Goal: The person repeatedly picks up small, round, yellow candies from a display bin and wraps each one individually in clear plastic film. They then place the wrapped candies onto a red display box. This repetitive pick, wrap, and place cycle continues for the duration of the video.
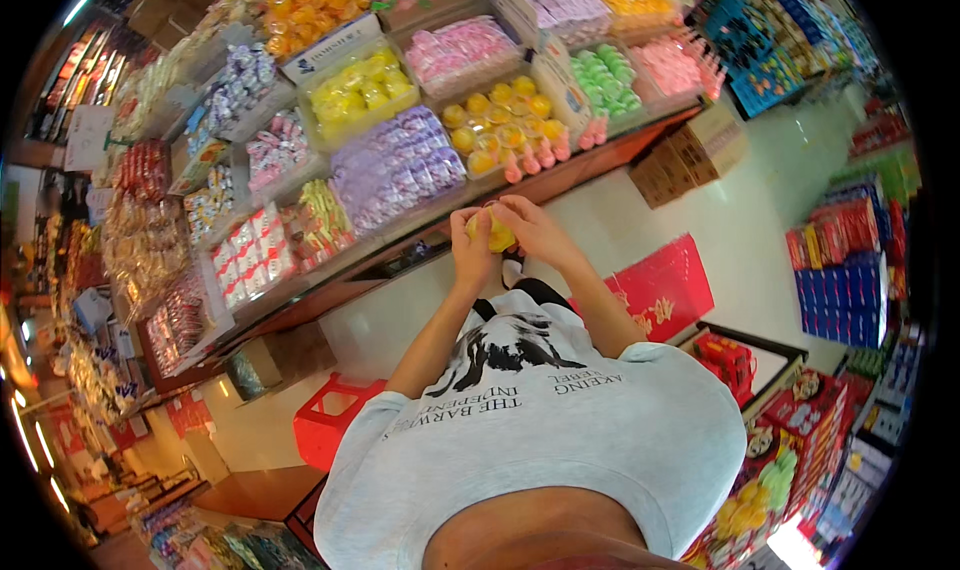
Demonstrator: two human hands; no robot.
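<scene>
My left hand point(472, 244) and my right hand point(536, 229) meet in front of my body, both closed on one small yellow wrapped item point(495, 234), with the fingers at its top edge. Beyond them, on the display counter, a clear bin holds round orange-yellow wrapped items point(502, 116) with pink pieces point(536, 157) along its front rim. To its left lie rows of purple-wrapped sweets point(397, 169), and behind these is a bin of bright yellow packets point(360, 94). Green packets point(606, 81) fill a bin further right.
The counter's front edge point(450, 204) runs across before me. Cardboard boxes point(690, 154) stand on the floor at its right end. A red plastic stool point(330, 420) is at the lower left, a red mat point(660, 289) on the floor at right, and stacked goods point(840, 300) further right.
</scene>
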